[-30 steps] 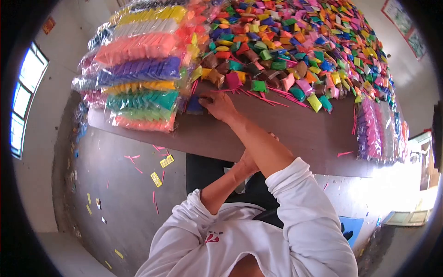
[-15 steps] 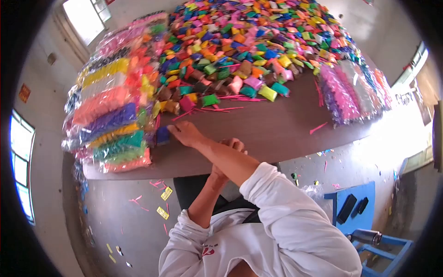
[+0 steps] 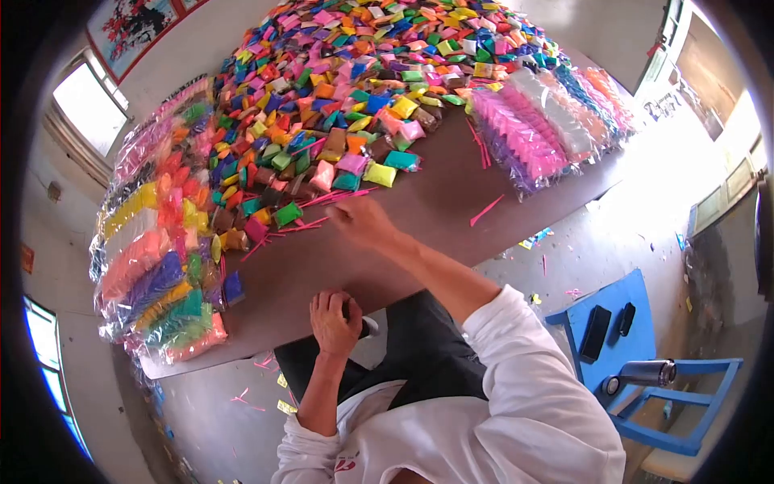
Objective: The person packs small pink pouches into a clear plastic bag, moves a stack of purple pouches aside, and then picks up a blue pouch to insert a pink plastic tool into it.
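My right hand [image 3: 364, 223] is over the brown table, its fingers curled down near the thin pink strips [image 3: 310, 222]. Anything between those fingertips is hidden. At the table's front edge is my left hand [image 3: 334, 321], fingers bent around something dark that I cannot make out. A small blue packet [image 3: 233, 286] lies by the left stack of clear bags, apart from both hands. The nearest loose packets are a green one [image 3: 287, 214] and a yellow one [image 3: 380, 174], beyond my right hand.
A large heap of colourful packets [image 3: 347, 81] covers the back of the table [image 3: 419, 194]. Clear bags of packets stand at the left [image 3: 141, 262] and right [image 3: 524, 133]. A blue stool [image 3: 629, 315] holding dark objects and a metal flask [image 3: 645, 373] are at the right.
My right hand has left the blue packet and moved right, toward the pink strips. My arms, crossed before, are now apart, with my left hand at the table edge. The view has shifted.
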Motion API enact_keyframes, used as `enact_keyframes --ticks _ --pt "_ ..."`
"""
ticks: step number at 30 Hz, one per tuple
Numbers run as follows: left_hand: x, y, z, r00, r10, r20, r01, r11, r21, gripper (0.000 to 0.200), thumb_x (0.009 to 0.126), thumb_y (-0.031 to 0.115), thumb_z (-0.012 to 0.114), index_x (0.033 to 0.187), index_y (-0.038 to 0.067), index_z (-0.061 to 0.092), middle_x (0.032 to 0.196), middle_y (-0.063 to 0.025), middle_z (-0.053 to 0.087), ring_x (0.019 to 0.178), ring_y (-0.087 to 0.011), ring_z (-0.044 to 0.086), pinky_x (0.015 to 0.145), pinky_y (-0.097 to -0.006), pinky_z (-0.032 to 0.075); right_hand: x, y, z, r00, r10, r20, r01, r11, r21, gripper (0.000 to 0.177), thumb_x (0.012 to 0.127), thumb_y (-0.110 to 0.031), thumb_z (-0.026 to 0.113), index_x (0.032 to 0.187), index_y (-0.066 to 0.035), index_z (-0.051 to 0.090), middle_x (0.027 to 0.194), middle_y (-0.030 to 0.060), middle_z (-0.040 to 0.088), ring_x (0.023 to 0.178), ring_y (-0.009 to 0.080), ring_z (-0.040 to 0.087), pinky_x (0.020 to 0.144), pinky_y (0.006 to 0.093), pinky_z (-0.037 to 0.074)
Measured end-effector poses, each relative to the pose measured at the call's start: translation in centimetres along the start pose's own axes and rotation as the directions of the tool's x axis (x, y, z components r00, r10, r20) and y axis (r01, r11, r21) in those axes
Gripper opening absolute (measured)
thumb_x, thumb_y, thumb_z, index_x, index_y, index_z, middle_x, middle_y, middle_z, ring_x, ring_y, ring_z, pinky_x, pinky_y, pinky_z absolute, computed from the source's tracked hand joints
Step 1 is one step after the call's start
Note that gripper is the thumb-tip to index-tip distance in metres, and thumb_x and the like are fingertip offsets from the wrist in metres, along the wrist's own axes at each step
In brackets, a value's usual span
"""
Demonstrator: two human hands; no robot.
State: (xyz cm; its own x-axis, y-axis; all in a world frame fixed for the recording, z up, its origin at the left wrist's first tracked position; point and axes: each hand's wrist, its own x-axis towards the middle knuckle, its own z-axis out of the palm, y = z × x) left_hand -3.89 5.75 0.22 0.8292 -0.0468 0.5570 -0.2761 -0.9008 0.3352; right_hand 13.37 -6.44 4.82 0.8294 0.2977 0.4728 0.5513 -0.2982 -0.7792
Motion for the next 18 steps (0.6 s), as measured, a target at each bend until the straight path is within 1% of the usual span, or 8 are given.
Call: enact_keyframes --ticks 3,6,10,12,13,16,18 --pt "0.2 0.1 0.7 0.999 -0.006 -0.036 0.007 1.000 0.030 0.011 0.077 0.011 0.064 0.083 0.008 0.055 0.090 -0.0094 0.056 0.084 -0.0311 0.056 0.076 -0.0441 0.044 -2.3 4.2 -3.0 0.999 0.032 0.017 -0.029 0.982 -0.186 0.025 0.086 -0.021 0.062 0.071 -0.001 0.057 0.071 0.0201 0.060 0.070 0.0408 0.059 0.061 0.0491 0.046" --pt "0.6 0.0 1.0 0.999 -0.042 -0.032 0.043 0.998 0.053 0.011 0.076 0.011 0.064 0.080 0.009 0.054 0.086 -0.0089 0.056 0.081 -0.0302 0.056 0.074 -0.0436 0.043 -3.7 5.8 -3.2 0.993 -0.115 -0.023 0.113 0.991 -0.069 0.027 0.086 -0.019 0.062 0.068 -0.001 0.054 0.072 0.0190 0.058 0.072 0.0404 0.058 0.062 0.0484 0.046" --pt "1.4 0.6 0.7 0.996 -0.086 0.021 0.084 0.992 0.099 0.013 0.075 0.012 0.066 0.074 0.007 0.054 0.077 -0.0093 0.055 0.079 -0.0311 0.056 0.074 -0.0435 0.043 -3.9 5.7 -2.6 0.996 -0.062 -0.058 0.058 0.996 -0.068 0.027 0.086 -0.018 0.062 0.067 -0.001 0.054 0.074 0.0178 0.058 0.075 0.0395 0.058 0.064 0.0472 0.046" --pt "2.0 0.0 0.9 0.998 -0.048 0.033 0.044 0.991 0.129 0.017 0.076 0.013 0.067 0.068 0.007 0.053 0.071 -0.0111 0.054 0.073 -0.0328 0.055 0.069 -0.0442 0.043 -4.0 5.5 -2.7 0.997 -0.050 -0.052 0.046 0.995 -0.084 0.026 0.086 -0.018 0.062 0.068 -0.001 0.055 0.074 0.0173 0.058 0.075 0.0391 0.059 0.065 0.0471 0.047" --pt "2.3 -0.3 1.0 0.999 -0.032 0.039 0.026 0.990 0.141 0.020 0.077 0.013 0.067 0.065 0.006 0.052 0.068 -0.0120 0.054 0.069 -0.0337 0.055 0.066 -0.0445 0.043 -4.0 5.4 -2.7 0.996 -0.059 -0.061 0.055 0.997 -0.061 0.026 0.086 -0.018 0.062 0.068 -0.001 0.055 0.075 0.0172 0.058 0.075 0.0390 0.059 0.065 0.0470 0.047" --pt "3.6 -0.9 0.9 0.975 -0.136 0.178 0.113 0.985 0.133 0.029 0.078 0.015 0.067 0.058 0.005 0.049 0.060 -0.0121 0.053 0.061 -0.0370 0.054 0.066 -0.0463 0.042 -4.1 5.4 -3.1 0.995 -0.075 -0.067 0.074 0.997 -0.017 0.024 0.086 -0.016 0.062 0.068 -0.002 0.055 0.075 0.0170 0.058 0.074 0.0387 0.058 0.064 0.0467 0.047" --pt "4.3 -1.4 1.0 0.970 -0.164 0.179 0.145 0.983 0.112 0.030 0.080 0.016 0.066 0.058 0.004 0.050 0.059 -0.0133 0.054 0.058 -0.0385 0.054 0.065 -0.0478 0.042 -4.0 5.1 -3.2 0.996 -0.081 -0.043 0.081 0.997 -0.009 0.024 0.086 -0.016 0.062 0.068 -0.002 0.054 0.075 0.0168 0.058 0.073 0.0384 0.058 0.064 0.0466 0.047"
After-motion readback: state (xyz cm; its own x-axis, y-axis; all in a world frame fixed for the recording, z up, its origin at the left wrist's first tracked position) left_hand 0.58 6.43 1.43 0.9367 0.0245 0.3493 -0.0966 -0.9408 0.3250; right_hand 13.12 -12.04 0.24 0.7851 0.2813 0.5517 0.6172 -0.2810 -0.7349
